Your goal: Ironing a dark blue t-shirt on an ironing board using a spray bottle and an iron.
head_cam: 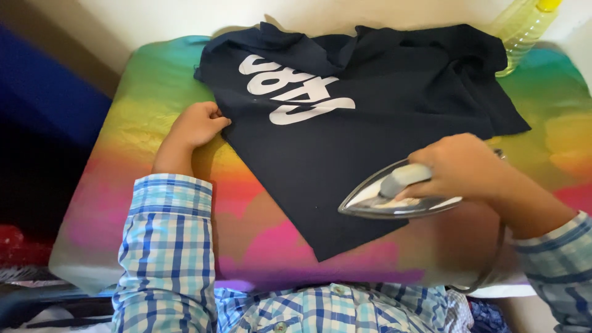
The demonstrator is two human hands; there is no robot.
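Note:
A dark navy T-shirt (370, 117) with white print lies spread on a rainbow-coloured ironing board (148, 92). My left hand (196, 125) pinches the shirt's left edge, fingers closed on the fabric. My right hand (461, 166) grips the handle of a silver clothes iron (385, 196), which rests on the shirt's lower right part with its tip pointing left. Both arms wear blue checked sleeves.
A yellow plastic bottle (523, 31) stands at the board's far right corner by the wall. The iron's cord (493, 265) loops down at the right near my body. Dark blue and red things (24, 185) lie beyond the board's left edge.

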